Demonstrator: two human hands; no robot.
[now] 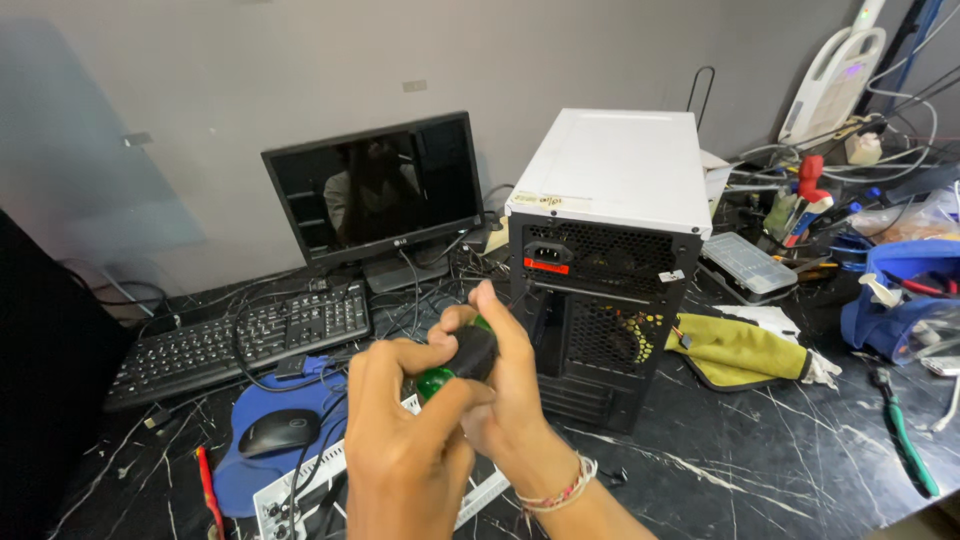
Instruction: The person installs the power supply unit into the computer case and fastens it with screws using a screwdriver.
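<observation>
Fingers [500,330] of the right hand [510,390] curl round a screwdriver [455,362], its black grip under them and its green shaft showing below. The left hand [405,440] closes on the same tool from the near side, thumb across the green part. Both hands hold it above the table [760,470], just in front of the open back of a computer case [605,250]. A yellow cloth [740,350] lies right of the case, touching its base. Beyond it a clear lidded box [745,262] sits shut; its contents cannot be made out. A blue bag [900,290] at the far right lies open with white and clear bits in it. Left are a keyboard [240,340], a mouse [280,432] on a blue pad [250,470], and a dark monitor [375,190].
</observation>
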